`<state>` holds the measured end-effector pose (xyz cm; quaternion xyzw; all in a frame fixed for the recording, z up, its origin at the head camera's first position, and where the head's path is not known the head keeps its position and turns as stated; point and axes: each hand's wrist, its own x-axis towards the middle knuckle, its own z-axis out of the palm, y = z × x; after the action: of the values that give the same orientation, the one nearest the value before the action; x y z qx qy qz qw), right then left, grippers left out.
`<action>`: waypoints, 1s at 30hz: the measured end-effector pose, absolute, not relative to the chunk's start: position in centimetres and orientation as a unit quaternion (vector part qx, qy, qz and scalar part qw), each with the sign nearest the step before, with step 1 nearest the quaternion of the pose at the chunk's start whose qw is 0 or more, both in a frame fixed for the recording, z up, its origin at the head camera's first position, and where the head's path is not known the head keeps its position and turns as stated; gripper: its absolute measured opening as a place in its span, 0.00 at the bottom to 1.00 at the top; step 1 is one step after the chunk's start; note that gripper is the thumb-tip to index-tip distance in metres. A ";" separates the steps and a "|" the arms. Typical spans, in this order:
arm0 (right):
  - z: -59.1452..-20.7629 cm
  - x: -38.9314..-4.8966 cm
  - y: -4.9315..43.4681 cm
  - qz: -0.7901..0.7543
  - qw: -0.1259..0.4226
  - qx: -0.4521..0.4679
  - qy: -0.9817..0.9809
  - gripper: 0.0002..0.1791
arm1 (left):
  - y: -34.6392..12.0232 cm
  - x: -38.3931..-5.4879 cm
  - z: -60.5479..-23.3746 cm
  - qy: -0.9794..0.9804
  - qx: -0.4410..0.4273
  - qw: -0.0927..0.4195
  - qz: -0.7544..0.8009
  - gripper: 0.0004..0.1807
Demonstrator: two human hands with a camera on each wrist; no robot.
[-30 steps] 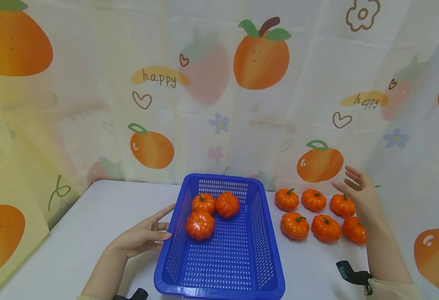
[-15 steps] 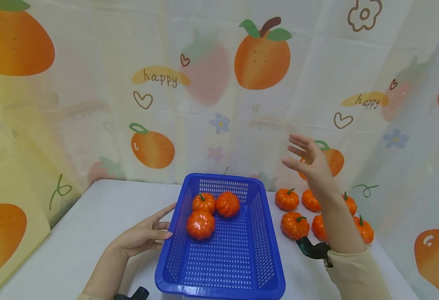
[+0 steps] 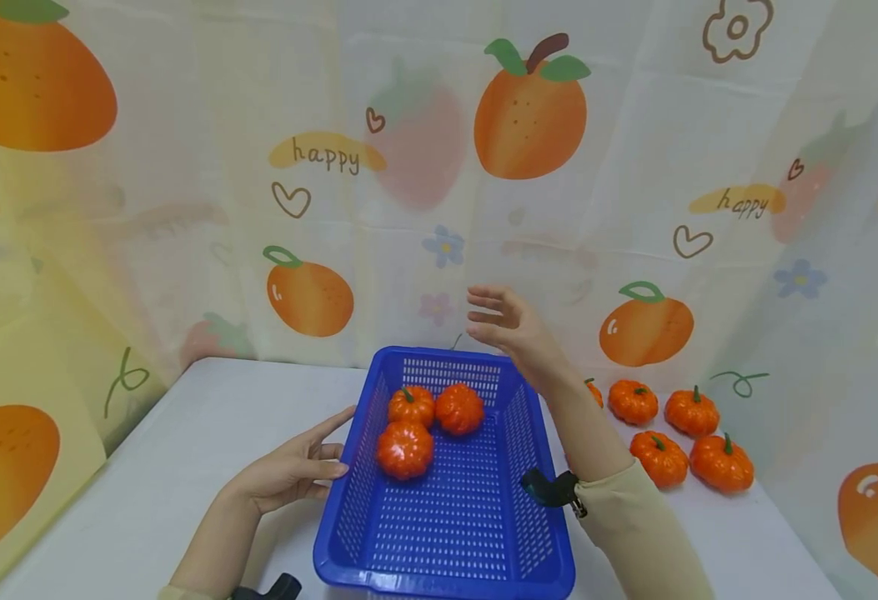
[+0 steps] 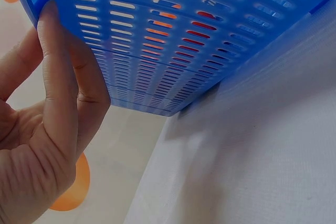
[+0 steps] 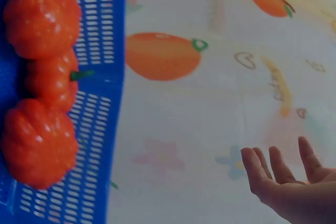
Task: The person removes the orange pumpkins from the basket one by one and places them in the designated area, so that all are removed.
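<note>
In the head view a blue plastic basket [image 3: 439,533] holds three orange toy pumpkins [image 3: 405,450], grouped towards its far left. My left hand [image 3: 288,471] is at the basket's left rim, its fingers and thumb touching the outside. From the left wrist view, a fingertip of the left hand [image 4: 58,93] sits under the rim, with another finger bent beside the slotted wall. My right hand [image 3: 509,325] is raised over the basket's far right corner, empty, with loosely spread fingers. The right wrist view has the right hand [image 5: 294,182] apart from the basket.
Right of the basket, several more orange pumpkins [image 3: 722,463] stand on the white table [image 3: 161,467], some partly hidden behind the right forearm. A fruit-print curtain [image 3: 408,208] hangs close behind the table.
My right hand has moved left from above the loose pumpkins to the basket's far right corner, empty throughout. The left hand, basket and pumpkins have kept their places.
</note>
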<state>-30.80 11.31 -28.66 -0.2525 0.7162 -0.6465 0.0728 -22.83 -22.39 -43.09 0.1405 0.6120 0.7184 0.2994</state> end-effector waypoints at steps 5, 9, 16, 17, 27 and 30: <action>-30.3 -31.5 9.2 -0.626 0.124 -0.250 0.728 0.31 | -22.2 -22.8 -43.1 0.616 0.139 0.298 0.716 0.50; -32.0 -32.0 7.6 -0.593 0.141 -0.244 0.754 0.31 | -22.3 -22.9 -43.1 0.616 0.138 0.298 0.716 0.49; -35.1 -32.0 5.4 -0.537 0.188 -0.233 0.788 0.32 | -22.3 -22.8 -43.1 0.609 0.141 0.301 0.721 0.49; -35.4 -32.0 5.2 -0.529 0.191 -0.234 0.793 0.32 | -22.3 -22.8 -43.1 0.609 0.141 0.301 0.720 0.49; -37.8 -32.5 4.9 -0.434 0.262 -0.292 0.811 0.36 | -22.4 -22.8 -43.0 0.601 0.143 0.306 0.724 0.49; -38.4 -32.6 5.0 -0.404 0.285 -0.308 0.813 0.37 | -22.3 -22.8 -43.0 0.602 0.142 0.306 0.724 0.49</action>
<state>-32.57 5.01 -38.42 -0.3085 0.8125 -0.4044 0.2848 -22.84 -22.35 -43.01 0.1418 0.6019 0.7240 0.3057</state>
